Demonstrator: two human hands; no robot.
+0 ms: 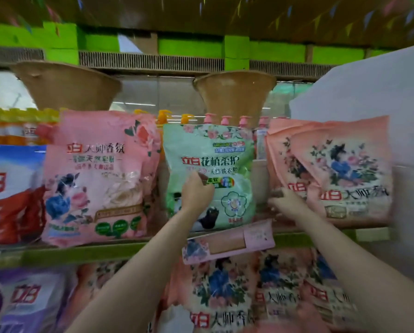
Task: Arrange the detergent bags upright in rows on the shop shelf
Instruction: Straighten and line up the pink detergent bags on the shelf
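From my head camera I see my left hand [196, 188] pressing flat on the green bag [210, 174] standing mid-shelf, while my right hand [282, 200] pinches the lower edge of the tilted pink bag [340, 169], which looks soft, saggy and rather heavy, so holding low seems best.
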